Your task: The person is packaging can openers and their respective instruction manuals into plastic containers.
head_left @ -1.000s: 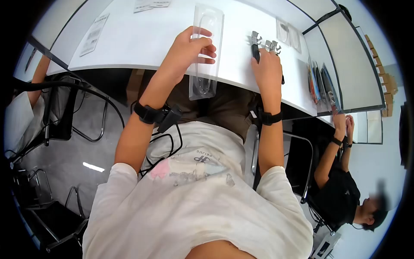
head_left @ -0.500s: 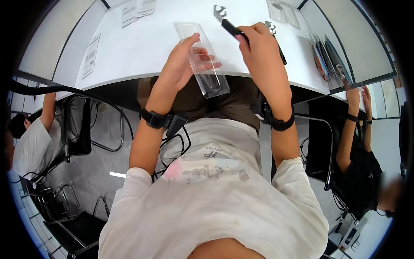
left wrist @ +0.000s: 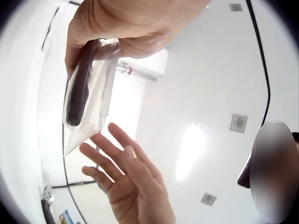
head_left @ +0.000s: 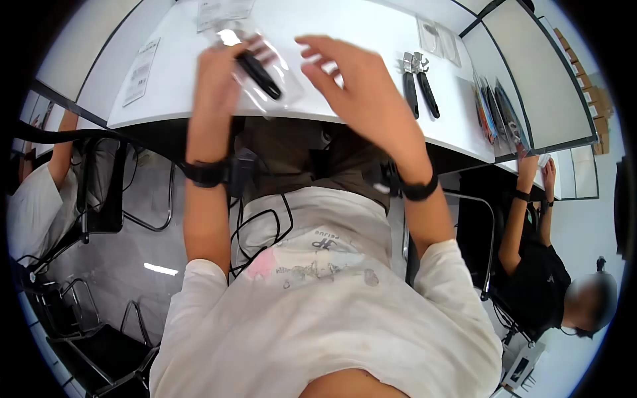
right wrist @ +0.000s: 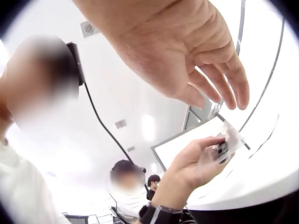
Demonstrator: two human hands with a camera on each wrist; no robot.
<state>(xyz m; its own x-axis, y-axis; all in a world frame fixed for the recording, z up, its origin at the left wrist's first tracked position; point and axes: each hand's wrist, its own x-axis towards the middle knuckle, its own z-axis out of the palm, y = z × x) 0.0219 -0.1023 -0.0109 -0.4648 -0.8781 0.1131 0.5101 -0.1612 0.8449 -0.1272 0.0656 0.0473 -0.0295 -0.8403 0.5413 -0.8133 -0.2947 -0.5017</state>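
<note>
My left hand [head_left: 217, 83] grips the clear plastic tray [head_left: 289, 81], tilted over the table's left half. A black-handled metal tool [head_left: 260, 75] lies in the tray; in the left wrist view its dark handle [left wrist: 80, 95] shows along the tray's plastic [left wrist: 103, 93], under the hand [left wrist: 126, 21]. To the right of the tray, my right hand [head_left: 365, 89] hangs in the air, fingers loosely bent and holding nothing. The right wrist view shows that hand [right wrist: 175, 56] empty, above the left hand [right wrist: 187, 168]. Motion blurs both hands in the head view.
Two more black-handled tools [head_left: 411, 93] [head_left: 428, 94] lie side by side right of centre. Clear packages [head_left: 439, 41] are at the back right, printed cards [head_left: 141, 73] at the left. Upright packets [head_left: 497, 114] stand by the right partition [head_left: 534, 73].
My right hand picked up one tool from the right and carried it left; the tool is now in the tray and that hand is off it. The left hand and tray have moved left.
</note>
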